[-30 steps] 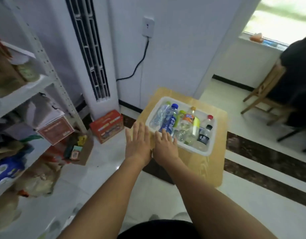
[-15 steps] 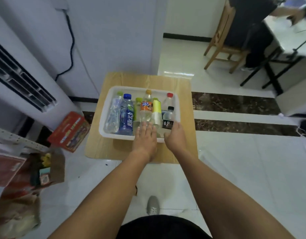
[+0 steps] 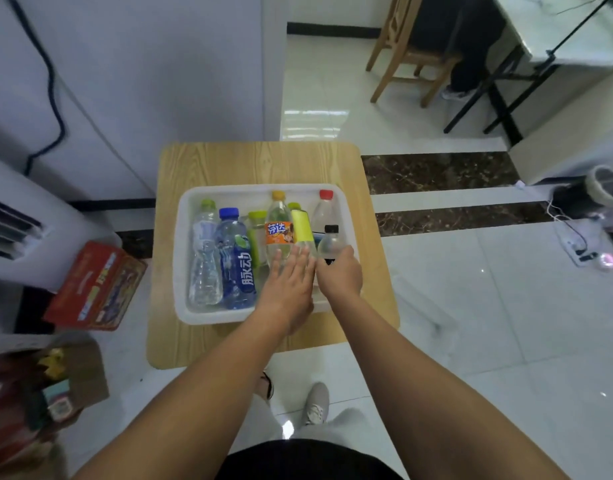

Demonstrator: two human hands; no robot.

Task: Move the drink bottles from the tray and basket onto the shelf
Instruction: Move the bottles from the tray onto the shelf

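Head view: drink bottles [image 3: 234, 265] lie in white tray [image 3: 183, 258] on wooden counter [image 3: 256, 164]. Right grip [image 3: 339, 276] curled round black-cap bottle [image 3: 330, 241], low on body. Left grip [image 3: 289, 284] flat, fingers straight, over orange-label bottle [image 3: 280, 233]. Advise: raise black-cap bottle clear of red-cap bottle [image 3: 324, 209] beside it.

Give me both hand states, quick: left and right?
Left hand: open, fingers straight over the orange-label bottle, holding nothing.
Right hand: closed, gripping the black-capped bottle.
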